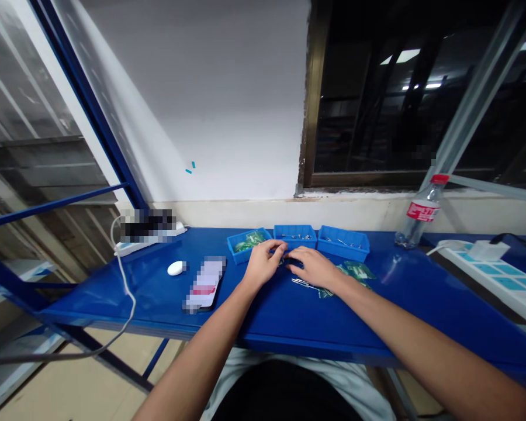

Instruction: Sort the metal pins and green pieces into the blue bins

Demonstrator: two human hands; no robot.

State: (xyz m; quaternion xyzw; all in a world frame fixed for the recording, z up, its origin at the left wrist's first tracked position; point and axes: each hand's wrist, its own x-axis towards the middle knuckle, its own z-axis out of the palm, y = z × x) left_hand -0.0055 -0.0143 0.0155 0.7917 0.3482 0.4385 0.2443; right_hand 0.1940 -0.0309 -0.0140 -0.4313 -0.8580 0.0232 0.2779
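My left hand [265,263] is over the blue table, just in front of the bins, its thumb and fingers pinched together. Close beside it, my right hand [313,267] has its fingers curled inward towards the left fingertips. Whatever lies between the fingers is too small or hidden to make out. Thin metal rods [302,283] lie under the right hand. Green plastic packets [359,270] are spread by the right wrist. Behind the hands stand a left blue bin [242,256] with green packets, a middle blue bin [294,228] and a right blue bin [348,252] with small metal parts.
A phone [208,283] and a white oval object [175,268] lie to the left. Power strips stand at the far left [134,244] and right [504,280]. A red-capped bottle [423,211] stands near the window. A grey cable [129,286] crosses the table's left end.
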